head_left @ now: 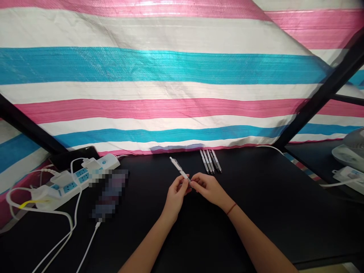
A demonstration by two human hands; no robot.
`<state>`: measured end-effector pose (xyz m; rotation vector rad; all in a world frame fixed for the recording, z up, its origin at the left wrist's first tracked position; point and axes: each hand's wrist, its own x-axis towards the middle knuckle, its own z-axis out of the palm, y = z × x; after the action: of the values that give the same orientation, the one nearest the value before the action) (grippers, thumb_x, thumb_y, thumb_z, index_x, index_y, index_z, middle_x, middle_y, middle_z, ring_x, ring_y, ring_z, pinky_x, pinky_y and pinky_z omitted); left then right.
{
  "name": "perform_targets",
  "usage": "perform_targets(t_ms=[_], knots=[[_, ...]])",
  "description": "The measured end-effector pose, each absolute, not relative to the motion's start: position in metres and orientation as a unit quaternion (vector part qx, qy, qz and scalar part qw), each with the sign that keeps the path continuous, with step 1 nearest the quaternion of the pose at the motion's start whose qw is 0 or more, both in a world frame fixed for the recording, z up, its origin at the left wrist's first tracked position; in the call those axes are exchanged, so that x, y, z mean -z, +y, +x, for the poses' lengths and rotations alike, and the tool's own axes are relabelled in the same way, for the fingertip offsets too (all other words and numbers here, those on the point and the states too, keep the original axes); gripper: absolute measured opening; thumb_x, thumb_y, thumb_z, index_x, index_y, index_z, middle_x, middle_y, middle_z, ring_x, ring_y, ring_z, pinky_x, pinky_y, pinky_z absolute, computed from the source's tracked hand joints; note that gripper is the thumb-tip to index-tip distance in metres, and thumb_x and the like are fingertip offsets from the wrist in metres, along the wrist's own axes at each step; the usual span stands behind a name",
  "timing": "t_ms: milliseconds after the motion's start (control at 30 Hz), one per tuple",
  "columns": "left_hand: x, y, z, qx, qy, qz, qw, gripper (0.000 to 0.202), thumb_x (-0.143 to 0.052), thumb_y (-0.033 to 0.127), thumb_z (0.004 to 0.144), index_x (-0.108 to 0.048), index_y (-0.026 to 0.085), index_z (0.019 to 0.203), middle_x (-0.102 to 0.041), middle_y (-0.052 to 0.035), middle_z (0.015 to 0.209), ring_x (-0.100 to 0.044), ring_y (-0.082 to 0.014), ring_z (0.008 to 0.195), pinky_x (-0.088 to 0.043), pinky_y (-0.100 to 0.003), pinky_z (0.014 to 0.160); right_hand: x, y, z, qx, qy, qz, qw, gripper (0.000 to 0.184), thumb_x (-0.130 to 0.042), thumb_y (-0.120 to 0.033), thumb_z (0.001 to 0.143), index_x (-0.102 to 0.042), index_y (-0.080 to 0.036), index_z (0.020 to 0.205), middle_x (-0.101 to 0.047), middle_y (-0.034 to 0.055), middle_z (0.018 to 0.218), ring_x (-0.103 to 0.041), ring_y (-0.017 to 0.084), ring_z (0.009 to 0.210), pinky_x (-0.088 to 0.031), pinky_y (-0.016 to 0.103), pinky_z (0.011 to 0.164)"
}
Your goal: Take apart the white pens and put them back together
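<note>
A white pen [178, 167] is held over the black table [270, 197], its far end pointing up and to the left. My left hand [175, 196] pinches the pen near its lower end. My right hand [209, 187] pinches the same end from the right, fingers closed on the tip. A red band circles my right wrist. Several more white pens [211, 161] lie side by side on the table just beyond my right hand.
A white power strip [74, 178] with plugs and white cables lies at the left. A blurred-out object [109, 195] with a cable rests beside it. A striped pink, white and blue tarp [159, 76] hangs behind the table. A fan base [351, 151] sits at far right.
</note>
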<state>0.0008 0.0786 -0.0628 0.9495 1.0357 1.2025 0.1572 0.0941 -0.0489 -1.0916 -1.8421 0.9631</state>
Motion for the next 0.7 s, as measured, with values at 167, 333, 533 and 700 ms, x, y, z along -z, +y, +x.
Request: perform_targets(t_ms=[167, 333, 533, 700], knots=[[0.061, 0.080, 0.000, -0.490, 0.475, 0.428, 0.592, 0.037, -0.065, 0.044, 0.075, -0.064, 0.019, 0.103, -0.063, -0.0037, 0.094, -0.060, -0.0154, 0.082, -0.052, -0.026, 0.070, 0.047, 0.088, 0.148, -0.345, -0.753, -0.434, 0.355, 0.021, -0.048, -0.030, 0.089, -0.062, -0.017, 0.078, -0.061, -0.0006, 0.067, -0.054, 0.011, 0.059, -0.041, 0.022, 0.054], [0.062, 0.080, 0.003, -0.507, 0.487, 0.428, 0.569, 0.050, -0.059, 0.049, 0.078, -0.052, 0.017, 0.116, -0.059, -0.0012, 0.079, -0.057, -0.0112, 0.066, -0.049, -0.022, 0.058, 0.049, 0.095, 0.156, -0.345, -0.732, -0.443, 0.385, 0.020, -0.050, -0.032, 0.086, -0.062, -0.018, 0.079, -0.061, -0.0009, 0.065, -0.056, 0.013, 0.058, -0.042, 0.023, 0.054], [0.063, 0.080, 0.001, -0.512, 0.494, 0.403, 0.575, 0.055, -0.052, 0.054, 0.081, -0.042, 0.018, 0.122, -0.055, 0.0013, 0.072, -0.053, -0.0102, 0.059, -0.044, -0.022, 0.054, 0.057, 0.124, 0.218, -0.181, -0.626, -0.629, 0.425, 0.029, -0.046, -0.041, 0.086, -0.061, -0.018, 0.078, -0.062, 0.0027, 0.064, -0.058, 0.016, 0.060, -0.042, 0.026, 0.058], [0.066, 0.082, -0.002, -0.490, 0.489, 0.436, 0.576, 0.045, -0.048, 0.051, 0.084, -0.049, 0.018, 0.115, -0.053, 0.0018, 0.072, -0.052, -0.0104, 0.060, -0.042, -0.022, 0.054, 0.068, 0.134, 0.246, -0.098, -0.561, -0.761, 0.312, 0.028, -0.046, -0.038, 0.085, -0.060, -0.020, 0.069, -0.062, 0.0039, 0.063, -0.058, 0.018, 0.062, -0.035, 0.025, 0.056]])
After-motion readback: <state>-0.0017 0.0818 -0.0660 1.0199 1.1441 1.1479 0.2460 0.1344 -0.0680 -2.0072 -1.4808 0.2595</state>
